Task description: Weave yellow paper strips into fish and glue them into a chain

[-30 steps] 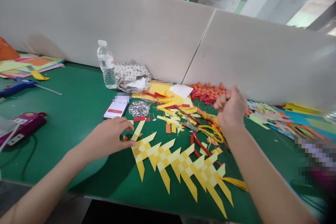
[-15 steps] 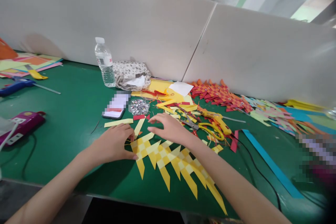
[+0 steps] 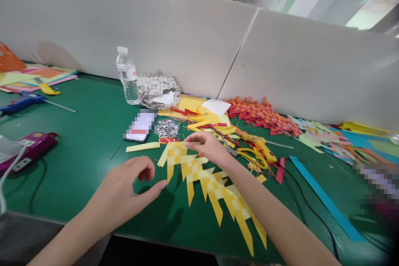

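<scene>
A long woven strip of yellow and pale-yellow paper [image 3: 205, 178] with pointed ends runs across the green table [image 3: 84, 141]. My right hand [image 3: 205, 145] pinches its upper left end and lifts that end off the table. My left hand [image 3: 131, 191] hovers just left of the strip, fingers curled loosely apart, holding nothing. A loose pale-yellow paper strip [image 3: 142, 146] lies left of the weave.
Behind the weave lie a phone [image 3: 139, 126], a dish of googly eyes [image 3: 166, 126], yellow-handled scissors [image 3: 249, 153], paper scraps, a water bottle [image 3: 127, 77] and a cloth pouch [image 3: 157, 89]. Red-orange woven pieces [image 3: 262, 114] sit at the right, glue guns [image 3: 28, 147] at the left. White partition behind.
My right hand came down from the air to the weave, gripped its left end and raised it. My left hand let go of that end and drew back toward me.
</scene>
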`<action>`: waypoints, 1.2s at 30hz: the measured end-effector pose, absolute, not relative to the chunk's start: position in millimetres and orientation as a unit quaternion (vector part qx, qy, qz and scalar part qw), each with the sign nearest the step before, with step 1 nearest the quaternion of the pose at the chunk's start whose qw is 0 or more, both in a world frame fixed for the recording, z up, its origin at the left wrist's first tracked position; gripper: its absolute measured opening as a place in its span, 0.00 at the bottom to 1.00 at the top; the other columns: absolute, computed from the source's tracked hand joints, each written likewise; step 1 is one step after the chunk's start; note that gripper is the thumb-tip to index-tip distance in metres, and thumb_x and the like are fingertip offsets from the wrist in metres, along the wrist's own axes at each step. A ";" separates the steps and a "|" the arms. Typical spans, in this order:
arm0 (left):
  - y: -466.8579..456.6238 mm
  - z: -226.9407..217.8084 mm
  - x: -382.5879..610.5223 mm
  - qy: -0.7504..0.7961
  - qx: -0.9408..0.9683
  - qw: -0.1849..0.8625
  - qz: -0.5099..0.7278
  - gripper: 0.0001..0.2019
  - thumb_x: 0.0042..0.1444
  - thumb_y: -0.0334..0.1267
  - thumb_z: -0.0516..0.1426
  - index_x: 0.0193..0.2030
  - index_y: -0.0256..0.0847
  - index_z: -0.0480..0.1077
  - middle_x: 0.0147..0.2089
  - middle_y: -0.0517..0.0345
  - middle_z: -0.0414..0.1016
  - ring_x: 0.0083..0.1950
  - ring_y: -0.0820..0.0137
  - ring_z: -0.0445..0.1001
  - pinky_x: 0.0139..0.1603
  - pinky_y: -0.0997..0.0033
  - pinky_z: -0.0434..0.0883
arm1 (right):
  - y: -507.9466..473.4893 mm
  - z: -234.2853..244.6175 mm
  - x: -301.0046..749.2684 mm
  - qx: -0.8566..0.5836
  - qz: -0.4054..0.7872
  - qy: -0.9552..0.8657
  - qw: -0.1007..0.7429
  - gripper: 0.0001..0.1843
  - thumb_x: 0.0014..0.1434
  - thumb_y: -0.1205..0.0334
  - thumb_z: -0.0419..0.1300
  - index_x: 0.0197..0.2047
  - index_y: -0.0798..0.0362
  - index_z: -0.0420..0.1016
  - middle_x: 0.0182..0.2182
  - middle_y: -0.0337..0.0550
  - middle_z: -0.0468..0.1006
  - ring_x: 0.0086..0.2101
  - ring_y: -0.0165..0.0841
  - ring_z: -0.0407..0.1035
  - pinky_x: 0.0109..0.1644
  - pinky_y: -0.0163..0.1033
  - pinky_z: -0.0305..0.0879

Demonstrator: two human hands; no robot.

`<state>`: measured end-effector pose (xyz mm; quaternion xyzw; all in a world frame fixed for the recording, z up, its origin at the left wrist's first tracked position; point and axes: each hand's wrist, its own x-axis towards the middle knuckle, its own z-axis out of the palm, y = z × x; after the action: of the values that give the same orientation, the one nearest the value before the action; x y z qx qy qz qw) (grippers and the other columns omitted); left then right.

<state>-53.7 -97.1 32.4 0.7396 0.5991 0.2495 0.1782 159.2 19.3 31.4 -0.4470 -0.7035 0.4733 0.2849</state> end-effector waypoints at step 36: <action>-8.3 -4.2 -0.1 0.363 0.435 0.730 0.383 0.14 0.50 0.40 0.62 0.44 0.39 0.72 0.46 0.53 0.77 0.48 0.65 0.74 0.50 0.65 0.70 | 27.7 37.5 173.7 -0.429 0.191 -0.821 0.325 0.21 0.45 0.52 0.67 0.43 0.48 0.73 0.41 0.42 0.77 0.43 0.37 0.70 0.48 0.44 0.64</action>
<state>-0.1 -8.3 -4.2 0.4345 0.3633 0.3832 0.7296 173.7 27.7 37.5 -0.4289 -0.8209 0.1908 0.3252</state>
